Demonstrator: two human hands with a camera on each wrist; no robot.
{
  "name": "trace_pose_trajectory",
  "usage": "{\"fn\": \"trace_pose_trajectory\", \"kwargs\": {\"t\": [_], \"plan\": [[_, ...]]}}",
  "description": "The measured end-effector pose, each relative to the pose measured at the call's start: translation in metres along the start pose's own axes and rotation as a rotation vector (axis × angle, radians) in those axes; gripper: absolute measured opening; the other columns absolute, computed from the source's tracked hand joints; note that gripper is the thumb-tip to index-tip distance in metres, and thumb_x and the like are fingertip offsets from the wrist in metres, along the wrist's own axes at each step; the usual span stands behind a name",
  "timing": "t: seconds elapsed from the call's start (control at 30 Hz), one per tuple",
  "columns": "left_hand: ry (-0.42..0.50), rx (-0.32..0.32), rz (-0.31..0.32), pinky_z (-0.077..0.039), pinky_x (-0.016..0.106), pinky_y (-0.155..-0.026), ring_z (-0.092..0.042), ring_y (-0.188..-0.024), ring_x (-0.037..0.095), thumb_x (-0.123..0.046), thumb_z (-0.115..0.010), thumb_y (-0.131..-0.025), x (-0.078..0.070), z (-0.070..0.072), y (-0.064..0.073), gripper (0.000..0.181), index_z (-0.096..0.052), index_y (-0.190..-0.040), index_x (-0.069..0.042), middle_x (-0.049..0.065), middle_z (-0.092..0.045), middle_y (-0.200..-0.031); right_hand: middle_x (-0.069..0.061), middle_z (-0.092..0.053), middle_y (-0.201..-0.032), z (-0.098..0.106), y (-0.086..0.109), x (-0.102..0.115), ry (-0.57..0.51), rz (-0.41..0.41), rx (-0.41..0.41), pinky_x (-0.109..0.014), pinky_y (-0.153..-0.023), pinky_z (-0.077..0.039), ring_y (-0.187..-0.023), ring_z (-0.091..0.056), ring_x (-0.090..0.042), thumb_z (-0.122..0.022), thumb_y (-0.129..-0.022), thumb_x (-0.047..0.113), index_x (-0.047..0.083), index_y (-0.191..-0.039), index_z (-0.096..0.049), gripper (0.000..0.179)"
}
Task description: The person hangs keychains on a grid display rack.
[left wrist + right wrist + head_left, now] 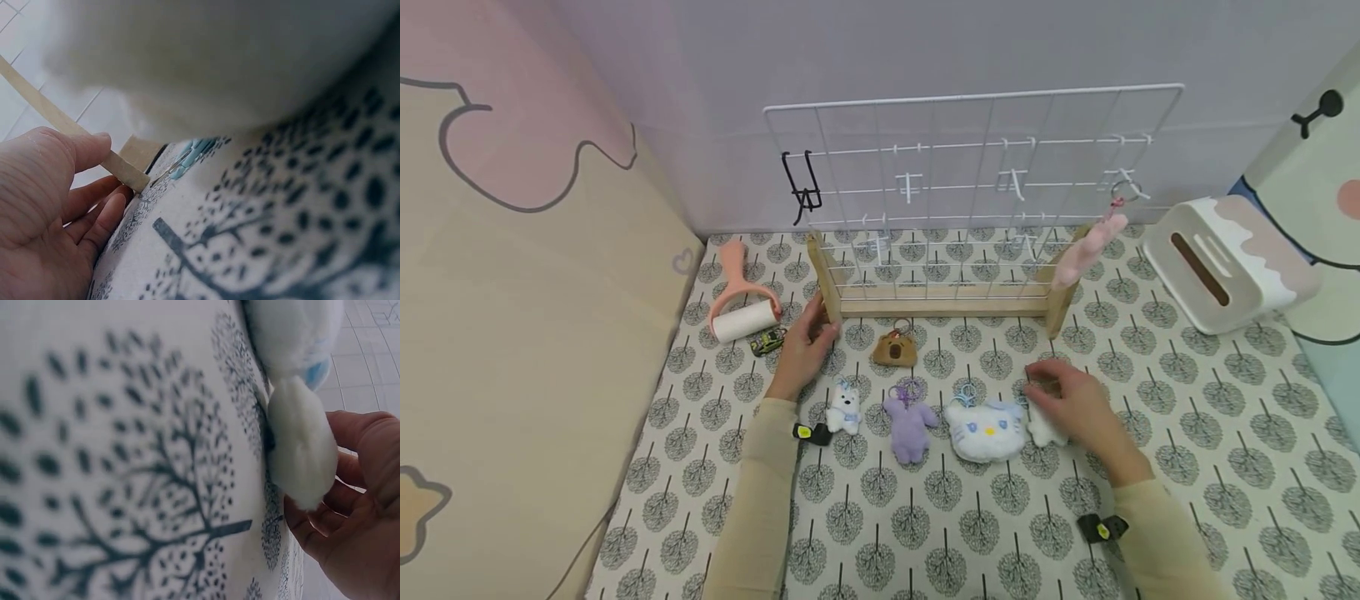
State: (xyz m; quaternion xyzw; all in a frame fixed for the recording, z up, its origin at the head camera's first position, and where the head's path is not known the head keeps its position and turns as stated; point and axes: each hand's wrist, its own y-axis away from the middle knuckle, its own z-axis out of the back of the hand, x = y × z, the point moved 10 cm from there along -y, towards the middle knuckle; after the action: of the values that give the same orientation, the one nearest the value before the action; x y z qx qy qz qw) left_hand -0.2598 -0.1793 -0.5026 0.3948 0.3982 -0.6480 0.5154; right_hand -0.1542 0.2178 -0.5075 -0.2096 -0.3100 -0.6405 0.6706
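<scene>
My left hand (805, 350) grips the left wooden foot (824, 279) of a white wire grid rack (973, 96), thumb on one side and fingers on the other; the left wrist view shows this wooden end (128, 172) close up. My right hand (1078, 408) is over a small white plush keychain (1043, 429), partly covering it, with thumb and fingers apart and loosely bent. In a row to its left lie a white cat-face plush (988, 432), a purple plush (910, 429) and a white dog plush (844, 410). A brown plush head (895, 348) lies before the rack.
A pink rabbit-like plush (1090, 250) hangs from the rack's right hook. White hooks (1015, 183) and a black hook (803, 196) sit on the grid. Left are a lint roller (745, 321) and a toy car (767, 340); right, a white-and-pink tissue box (1232, 262).
</scene>
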Motion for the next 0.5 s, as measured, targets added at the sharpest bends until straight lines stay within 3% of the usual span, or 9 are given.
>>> {"fn": "trace_pose_trajectory", "kwargs": {"t": [0.13, 0.37, 0.5], "plan": [[-0.013, 0.004, 0.013, -0.050, 0.039, -0.097, -0.063, -0.119, 0.040, -0.007, -0.061, -0.107, -0.011, 0.001, 0.004, 0.067, -0.033, -0.167, -0.016, 0.024, -0.057, -0.150, -0.024, -0.067, -0.130, -0.006, 0.004, 0.005, 0.054, -0.010, 0.036, -0.064, -0.099, -0.051, -0.115, -0.064, -0.044, -0.078, -0.096, 0.025, 0.001, -0.133, -0.067, 0.045], [0.010, 0.004, 0.018, -0.048, 0.051, -0.102, -0.061, -0.124, 0.043, -0.008, -0.060, -0.107, -0.006, -0.001, 0.004, 0.068, -0.033, -0.168, -0.020, 0.024, -0.056, -0.152, -0.024, -0.065, -0.122, -0.010, 0.010, 0.010, 0.135, 0.008, 0.025, -0.066, -0.095, -0.050, -0.109, -0.063, -0.045, -0.080, -0.093, 0.024, -0.002, -0.126, -0.070, 0.043], [0.015, -0.003, 0.023, -0.048, 0.048, -0.102, -0.060, -0.123, 0.043, -0.007, -0.061, -0.107, -0.006, 0.000, 0.004, 0.068, -0.033, -0.168, -0.020, 0.024, -0.056, -0.152, -0.029, -0.063, -0.126, -0.013, 0.012, 0.010, 0.162, -0.003, 0.016, -0.069, -0.097, -0.047, -0.113, -0.061, -0.052, -0.081, -0.092, 0.024, -0.002, -0.126, -0.071, 0.044]]}}
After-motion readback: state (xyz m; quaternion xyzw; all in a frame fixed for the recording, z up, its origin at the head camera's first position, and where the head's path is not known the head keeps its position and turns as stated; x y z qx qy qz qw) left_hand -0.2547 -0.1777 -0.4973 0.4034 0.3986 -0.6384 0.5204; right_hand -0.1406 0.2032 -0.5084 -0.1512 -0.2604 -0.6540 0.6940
